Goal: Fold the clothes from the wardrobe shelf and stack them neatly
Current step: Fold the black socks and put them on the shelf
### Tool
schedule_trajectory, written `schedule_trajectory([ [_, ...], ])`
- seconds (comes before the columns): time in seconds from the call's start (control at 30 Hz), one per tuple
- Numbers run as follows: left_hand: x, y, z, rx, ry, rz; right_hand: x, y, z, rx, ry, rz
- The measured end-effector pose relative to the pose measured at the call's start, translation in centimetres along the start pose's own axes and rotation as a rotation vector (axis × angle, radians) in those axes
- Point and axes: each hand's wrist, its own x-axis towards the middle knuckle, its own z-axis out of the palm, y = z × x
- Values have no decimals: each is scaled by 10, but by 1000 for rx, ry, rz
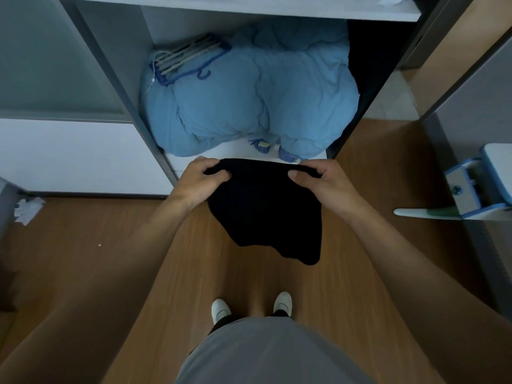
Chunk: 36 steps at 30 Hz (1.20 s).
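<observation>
A black garment (263, 209) hangs in the air in front of the open wardrobe, above the wooden floor. My left hand (198, 180) grips its upper left edge with curled fingers. My right hand (322, 181) pinches the upper right edge. The cloth droops between and below both hands, its lower corner reaching down to the right. Just beyond the hands lies the white lower wardrobe shelf (232, 151). A higher white shelf (249, 9) runs along the top of the view, with pale cloth at its right end.
A big light-blue duvet (249, 92) fills the lower compartment, with blue hangers (185, 59) on its left. The wardrobe's grey frame (116, 87) stands left. A blue-and-white object (476, 187) juts in at the right. Crumpled paper (27, 209) lies on the floor at left.
</observation>
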Motion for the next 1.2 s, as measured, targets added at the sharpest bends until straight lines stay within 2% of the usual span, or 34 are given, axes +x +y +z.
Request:
schedule_trajectory([
  [0.07,1,-3,0,-31,22,22,-1,-6,-1,68,-14,49],
  [0.1,-1,-3,1,-119,16,20,0,-12,-2,140,-15,80],
  [0.2,-5,10,-2,-499,25,19,6,-33,-15,542,-3,132],
  [0.27,-3,26,-6,-578,71,32,6,-38,-24,783,-85,131],
  [0.3,-1,33,-7,-596,91,29,2,-35,-23,785,-127,163],
  [0.4,3,37,-6,-615,142,-59,-10,-5,7,435,-160,328],
  [0.5,0,24,-14,-607,171,-193,-11,11,43,448,-102,370],
  [0.57,-4,9,-37,-757,64,-292,-4,4,56,545,-119,370],
  [0.67,-13,-20,-69,-1082,-259,-320,8,-8,63,602,-148,377],
  [0.73,-30,-42,-67,-1196,-403,-337,14,-13,70,597,-161,409],
  [0.8,-44,-61,-58,-1088,-443,-313,20,-18,77,551,-156,477],
  [0.9,-41,-75,-57,-886,-316,-296,31,-18,76,583,-117,602],
  [1.0,-28,-74,-69,-865,-172,-364,36,-9,72,704,-182,517],
  [1.07,-24,-76,-74,-799,-99,-464,33,6,86,557,-213,469],
  [1.13,-24,-86,-79,-775,-81,-500,32,19,106,407,-101,451],
  [1.2,-22,-99,-87,-761,-65,-444,35,24,118,402,40,449],
])
